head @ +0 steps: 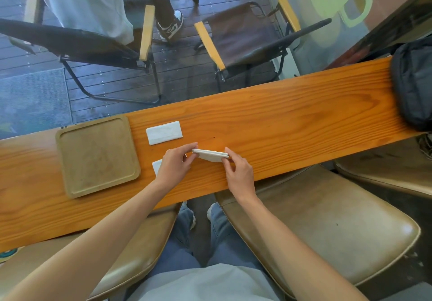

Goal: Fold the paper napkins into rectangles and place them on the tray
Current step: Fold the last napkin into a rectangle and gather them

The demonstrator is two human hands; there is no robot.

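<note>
At centre: both hands hold one folded napkin (211, 155) just above the wooden counter (292, 118).
Left hand (174, 166): pinches the napkin's left end, thumb and fingers closed on it.
Right hand (238, 172): pinches the right end, fingertips curled round the edge.
Held napkin: a thin white rectangle, seen nearly edge-on, with a lower flap hanging beneath.
Flat napkin (164, 133): folded rectangle lying on the counter at 11 o'clock from the hands, apart from them.
Third napkin (157, 166): white corner showing at 9 o'clock, mostly hidden under the left hand.
Tray (98, 155): square, brown, at 9 o'clock on the counter, nothing on it.
Black bag (413, 83): at 2 o'clock, on the counter's far right end.
Folding chairs (245, 41): at 12 o'clock, beyond the counter.
</note>
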